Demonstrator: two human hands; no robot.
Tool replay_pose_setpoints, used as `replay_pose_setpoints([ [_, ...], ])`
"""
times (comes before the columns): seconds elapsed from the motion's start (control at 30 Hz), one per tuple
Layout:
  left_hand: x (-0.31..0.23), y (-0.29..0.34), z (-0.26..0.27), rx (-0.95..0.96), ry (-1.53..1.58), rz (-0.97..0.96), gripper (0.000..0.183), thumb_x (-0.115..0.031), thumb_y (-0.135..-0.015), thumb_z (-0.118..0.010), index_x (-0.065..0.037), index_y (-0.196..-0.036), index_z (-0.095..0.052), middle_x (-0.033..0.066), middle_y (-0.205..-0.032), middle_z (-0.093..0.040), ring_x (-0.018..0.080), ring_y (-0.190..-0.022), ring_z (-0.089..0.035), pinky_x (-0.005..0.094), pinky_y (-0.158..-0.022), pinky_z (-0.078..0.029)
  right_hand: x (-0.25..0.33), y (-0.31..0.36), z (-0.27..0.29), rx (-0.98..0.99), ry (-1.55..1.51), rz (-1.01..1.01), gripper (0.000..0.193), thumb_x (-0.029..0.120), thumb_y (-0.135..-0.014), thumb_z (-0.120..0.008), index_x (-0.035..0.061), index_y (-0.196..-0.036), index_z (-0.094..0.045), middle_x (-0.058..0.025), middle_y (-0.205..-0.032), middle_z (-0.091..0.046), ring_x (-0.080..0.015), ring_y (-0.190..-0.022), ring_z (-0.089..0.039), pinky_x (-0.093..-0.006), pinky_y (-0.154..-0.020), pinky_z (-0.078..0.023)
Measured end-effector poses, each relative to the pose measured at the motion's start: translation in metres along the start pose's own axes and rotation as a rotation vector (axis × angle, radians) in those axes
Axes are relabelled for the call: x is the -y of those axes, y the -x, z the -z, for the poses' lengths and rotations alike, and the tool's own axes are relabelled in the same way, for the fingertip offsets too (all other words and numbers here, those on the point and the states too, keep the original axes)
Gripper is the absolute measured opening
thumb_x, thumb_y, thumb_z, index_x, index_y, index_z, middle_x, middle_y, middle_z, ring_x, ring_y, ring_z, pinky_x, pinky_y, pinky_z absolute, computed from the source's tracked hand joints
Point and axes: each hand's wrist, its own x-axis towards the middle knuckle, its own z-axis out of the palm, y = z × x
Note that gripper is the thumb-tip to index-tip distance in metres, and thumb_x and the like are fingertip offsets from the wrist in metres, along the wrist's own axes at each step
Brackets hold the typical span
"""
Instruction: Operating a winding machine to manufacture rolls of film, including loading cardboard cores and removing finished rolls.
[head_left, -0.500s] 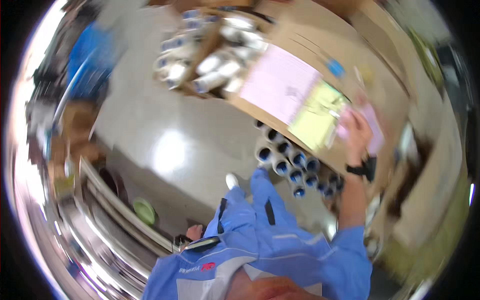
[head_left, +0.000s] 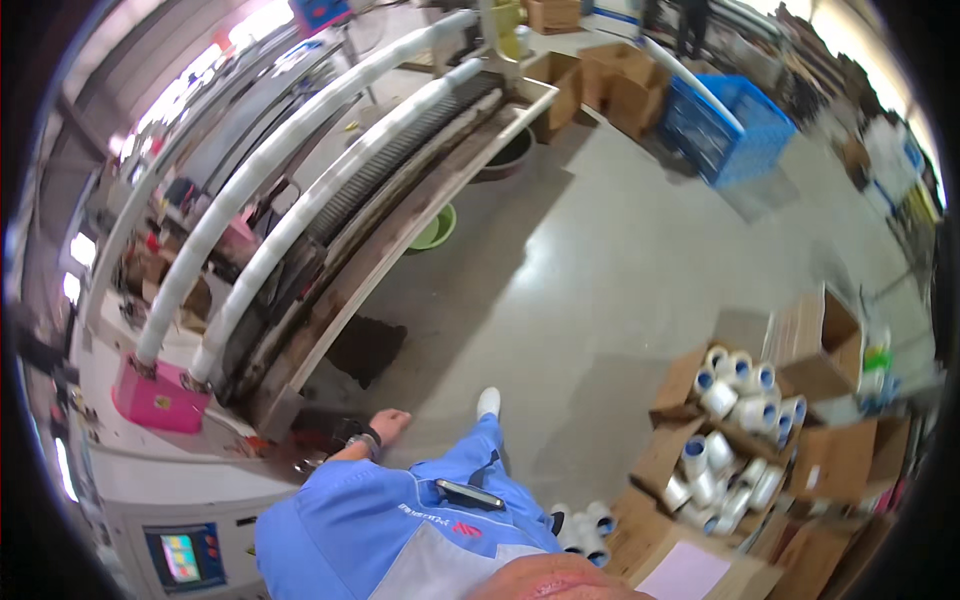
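My left hand (head_left: 390, 425) hangs low at my side, near the front of a long white machine (head_left: 340, 325). Its fingers look loose and hold nothing, and a dark band circles the wrist. My right hand is out of the picture. A phone-like dark device (head_left: 470, 494) sits at the chest of my blue work clothes. At the lower right, a pink paper sheet (head_left: 686, 571) lies on cardboard (head_left: 640, 540), with several white rolls (head_left: 590, 530) beside it.
Two long white rollers (head_left: 290, 140) run along the machine, with a pink cover (head_left: 160, 395) at the near end and a lit screen (head_left: 182, 558) below. A green basin (head_left: 436, 228) is under it. Cardboard boxes (head_left: 645, 465) hold white rolls; a blue crate (head_left: 735, 130) stands farther off.
My view has swung left, from the cardboard-topped surface with papers to the machine. My right hand, which was at pink and yellow papers, has left the picture. My left hand now shows more fully.
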Motion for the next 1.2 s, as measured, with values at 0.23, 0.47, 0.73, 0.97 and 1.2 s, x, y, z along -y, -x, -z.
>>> replay_pose_setpoints([
  [0.23,-0.052,-0.126,0.197,-0.543,0.859,0.132,0.049,-0.063,-0.089,-0.056,-0.015,-0.100,-0.056,-0.0042,-0.081,-0.051,0.0099,-0.068,-0.045,0.0256,-0.053,-0.033,0.286,-0.065,0.016,0.767,-1.058,0.406,0.025,0.011,-0.088,-0.065,-0.0050,-0.107,-0.066,-0.0112,-0.090,-0.071,-0.0200,-0.077,-0.066,-0.0304,-0.066,-0.051],
  [0.47,-0.156,-0.219,0.411,-0.798,1.299,-0.278,0.115,-0.075,-0.080,-0.055,-0.003,-0.155,-0.005,0.0183,-0.159,-0.020,0.0339,-0.147,-0.018,0.0560,-0.116,-0.015,0.514,-0.163,0.142,0.479,-0.566,0.536,0.020,0.017,-0.081,-0.066,-0.0001,-0.085,-0.074,-0.0084,-0.072,-0.070,-0.0137,-0.064,-0.064,-0.0315,-0.063,-0.053],
  [0.73,-0.201,-0.340,0.527,-0.997,1.613,-0.326,0.080,-0.071,-0.083,-0.053,-0.013,-0.138,-0.046,0.0098,-0.140,-0.049,0.0293,-0.134,-0.040,0.0594,-0.113,-0.019,0.768,-0.317,0.244,0.515,-0.321,1.065,0.014,0.006,-0.078,-0.059,0.0005,-0.066,-0.063,-0.0123,-0.060,-0.061,-0.0236,-0.053,-0.061,-0.0352,-0.045,-0.048],
  [0.97,-0.195,-0.389,0.534,-1.601,1.313,-0.498,0.068,-0.058,-0.089,-0.048,-0.005,-0.132,-0.052,0.0128,-0.128,-0.060,0.0363,-0.114,-0.059,0.0501,-0.100,-0.046,1.133,-0.361,0.417,0.559,-0.802,0.657,0.014,0.017,-0.089,-0.062,0.0032,-0.087,-0.064,-0.0069,-0.071,-0.064,-0.0167,-0.061,-0.061,-0.0309,-0.055,-0.052],
  [1.2,-0.237,-0.404,0.514,-1.758,1.487,-0.237,0.073,-0.061,-0.088,-0.046,-0.006,-0.136,-0.050,0.0134,-0.137,-0.055,0.0352,-0.122,-0.054,0.0521,-0.101,-0.044,1.545,-0.318,0.564,1.020,-1.081,0.919,0.077,0.055,-0.093,-0.054,0.0018,-0.146,-0.034,-0.0193,-0.145,-0.041,-0.0321,-0.128,-0.044,-0.0472,-0.096,-0.048],
])
